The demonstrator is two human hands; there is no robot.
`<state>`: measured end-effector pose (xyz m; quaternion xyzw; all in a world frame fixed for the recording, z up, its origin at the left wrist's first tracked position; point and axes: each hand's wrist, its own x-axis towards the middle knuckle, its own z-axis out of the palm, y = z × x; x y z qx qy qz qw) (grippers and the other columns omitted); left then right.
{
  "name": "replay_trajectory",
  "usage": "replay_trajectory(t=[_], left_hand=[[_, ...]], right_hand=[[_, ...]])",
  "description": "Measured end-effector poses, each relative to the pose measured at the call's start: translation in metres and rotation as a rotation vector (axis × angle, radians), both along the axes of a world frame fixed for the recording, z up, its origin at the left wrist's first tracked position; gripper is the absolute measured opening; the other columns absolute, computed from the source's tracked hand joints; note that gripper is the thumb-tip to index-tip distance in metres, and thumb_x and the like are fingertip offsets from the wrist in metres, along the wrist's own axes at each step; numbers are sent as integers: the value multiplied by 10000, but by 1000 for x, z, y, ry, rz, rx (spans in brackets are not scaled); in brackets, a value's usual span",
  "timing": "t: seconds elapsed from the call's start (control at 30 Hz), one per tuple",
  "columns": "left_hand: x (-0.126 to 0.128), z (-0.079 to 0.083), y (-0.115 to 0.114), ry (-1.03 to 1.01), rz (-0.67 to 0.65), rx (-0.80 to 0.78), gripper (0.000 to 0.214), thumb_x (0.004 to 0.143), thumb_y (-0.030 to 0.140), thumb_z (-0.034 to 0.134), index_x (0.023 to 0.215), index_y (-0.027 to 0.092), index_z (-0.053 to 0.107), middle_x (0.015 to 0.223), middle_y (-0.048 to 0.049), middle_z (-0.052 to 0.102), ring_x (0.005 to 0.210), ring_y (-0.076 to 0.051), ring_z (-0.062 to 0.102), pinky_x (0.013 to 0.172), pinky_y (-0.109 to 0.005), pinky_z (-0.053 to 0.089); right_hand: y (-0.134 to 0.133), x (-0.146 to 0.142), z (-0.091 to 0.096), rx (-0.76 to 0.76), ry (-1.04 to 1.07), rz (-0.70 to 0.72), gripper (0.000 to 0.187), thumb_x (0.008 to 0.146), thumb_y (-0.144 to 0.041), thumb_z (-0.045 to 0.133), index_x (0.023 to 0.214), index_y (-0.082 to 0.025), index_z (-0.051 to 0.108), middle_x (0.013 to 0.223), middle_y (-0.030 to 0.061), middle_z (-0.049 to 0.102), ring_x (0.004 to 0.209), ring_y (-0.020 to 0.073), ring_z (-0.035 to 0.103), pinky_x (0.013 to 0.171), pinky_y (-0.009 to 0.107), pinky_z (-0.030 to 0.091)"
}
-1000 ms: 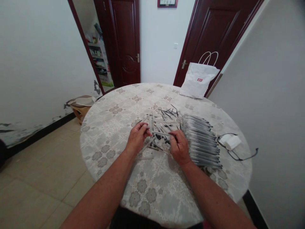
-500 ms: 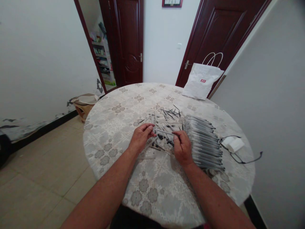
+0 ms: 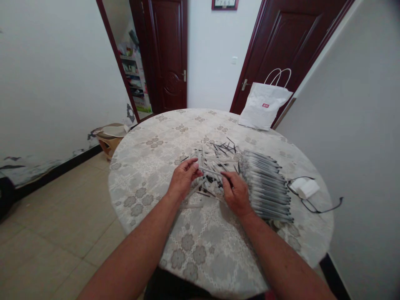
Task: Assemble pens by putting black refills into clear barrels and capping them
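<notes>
Between my two hands a slim translucent pen (image 3: 210, 170) is held nearly level above the table. Thumb and fingers of my left hand (image 3: 183, 177) pinch around its left end. My right hand (image 3: 236, 191) grips the dark right end, its fingers curled. Below them spreads a loose pile of pen parts (image 3: 215, 160), with clear barrels, small black pieces and thin dark refills (image 3: 225, 146) at its back. Beside my right hand lies a neat row of pens (image 3: 268, 187), stacked side by side with dark tips facing right.
The round table (image 3: 140, 166) has a patterned cloth. Black-framed glasses (image 3: 315, 211) and a white folded item (image 3: 308, 188) lie at the right. A white paper bag (image 3: 264, 106) stands at the back right, near the wall. A stool (image 3: 109, 139) is left of the table.
Both hands have shifted slightly left, carrying the pen with them. The left fingers have spread a little at the pen's end. The pile and the row look the same.
</notes>
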<state>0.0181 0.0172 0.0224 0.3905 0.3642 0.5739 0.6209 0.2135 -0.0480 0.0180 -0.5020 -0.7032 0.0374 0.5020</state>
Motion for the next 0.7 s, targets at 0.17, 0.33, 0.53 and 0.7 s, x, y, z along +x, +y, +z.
replay_trajectory(t=[0.17,0.33,0.53,0.7], left_hand=[[-2,2,3,-84,34,-28,304,784,336,770,1017,161,683,967,-71,724,848,-159,708,850,-365,595],[-1,4,1,-87,22,-60,291,786,329,766,1009,168,670,996,-81,735,872,-175,726,824,-360,603],[0,4,1,-52,31,-49,293,796,347,754,1011,169,666,990,-85,738,908,-188,733,800,-335,609],[2,4,1,-34,39,-53,312,791,349,756,1021,159,664,980,-90,739,896,-198,737,789,-341,615]], right_hand=[[0,-2,-3,0,-169,93,272,992,-227,493,1209,-204,656,1056,93,727,981,214,665,901,361,514],[-3,-6,0,-33,-155,91,299,991,-239,491,1225,-199,672,1078,104,745,971,220,688,896,364,531],[-4,-15,1,-400,306,135,286,950,-369,550,1118,-220,727,797,30,737,602,156,652,601,290,548],[1,-21,1,-724,816,236,310,812,-454,666,929,-169,703,667,-3,663,415,95,508,347,217,426]])
